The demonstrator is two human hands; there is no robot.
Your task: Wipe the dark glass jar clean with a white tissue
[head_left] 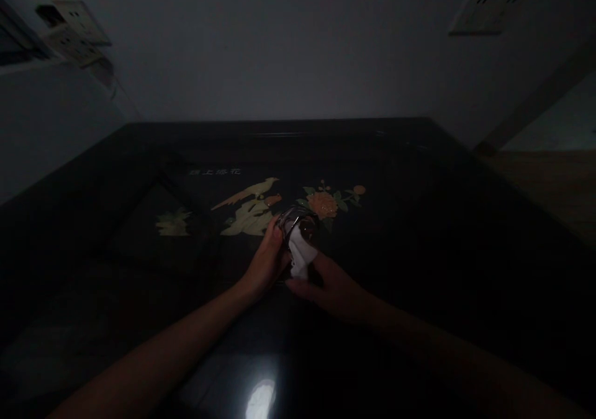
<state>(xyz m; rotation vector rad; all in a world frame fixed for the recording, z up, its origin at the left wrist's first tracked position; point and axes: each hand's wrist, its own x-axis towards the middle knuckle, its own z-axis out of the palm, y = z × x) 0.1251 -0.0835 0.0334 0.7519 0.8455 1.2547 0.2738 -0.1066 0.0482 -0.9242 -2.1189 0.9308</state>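
A clear glass [298, 223] with a shiny rim stands on a glossy black table [419, 233] painted with birds and flowers. My left hand [265, 264] is wrapped round the glass from the left, fingers closed on it. My right hand [333, 288] grips a white cloth [302, 259] that is pressed against the near side of the glass. The scene is very dim and fine detail is hard to make out.
Painted bird and flower inlay [321, 203] lies just behind the glass. A pale wall rises behind the table, with wall sockets at upper left [69, 28] and upper right [487, 12]. A wooden floor [554, 183] shows at the right.
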